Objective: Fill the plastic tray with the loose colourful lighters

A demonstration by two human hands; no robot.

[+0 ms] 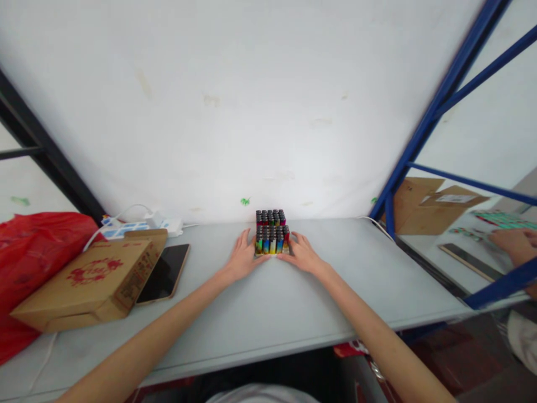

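Observation:
Two blocks of upright lighters stand on the grey table, one behind the other. The front block of lighters has black tops and green, blue, yellow and red bodies, and seems to sit in a low tray. My left hand is against its left side, the thumb along the front edge. On the other side, my right hand mirrors this, fingers by the right side and thumb at the front. Directly behind, the back block of lighters stands close to the wall, its lower part hidden.
At left lie a red plastic bag, a brown cardboard box, a dark phone and a white power strip. A blue metal frame rises at right. Beyond it are another person's hand and an opened carton.

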